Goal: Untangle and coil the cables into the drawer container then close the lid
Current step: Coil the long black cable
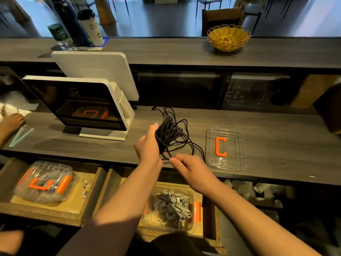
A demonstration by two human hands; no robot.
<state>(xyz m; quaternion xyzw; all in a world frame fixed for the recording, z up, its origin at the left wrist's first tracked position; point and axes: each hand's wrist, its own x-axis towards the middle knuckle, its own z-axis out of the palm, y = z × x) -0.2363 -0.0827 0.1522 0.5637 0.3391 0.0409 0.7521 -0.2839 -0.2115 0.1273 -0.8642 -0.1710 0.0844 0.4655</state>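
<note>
From my seat I count two clear containers in the open drawers below the counter's near edge. The closed container (pixel 46 182) sits in the left drawer (pixel 55 209), with orange latches and an orange mark on its lid. The open container (pixel 171 206) in the middle drawer holds a heap of grey cables (pixel 172 205) and shows orange latches on its sides. There are two screens near the counter's left end: a dark monitor (pixel 79 104) on a white stand, and a white panel (pixel 96 71) behind it. Two pale green straws (pixel 20 135) lie by the left edge, next to another person's hand (pixel 13 122).

I see one bundle of black cable (pixel 168 133), thin and matte, wound in a thick hank with loose loops spilling onto the counter (pixel 276 145) behind and to the right. My left hand (pixel 148 145) grips the hank upright above the counter's near edge. My right hand (pixel 190 169) pinches a loose strand just beside it, fingers curled.

One clear lid (pixel 225 148) with an orange C lies flat near the counter's near edge, right of the cable. One yellow woven basket (pixel 228 37) stands on the upper ledge, toward its right end.
</note>
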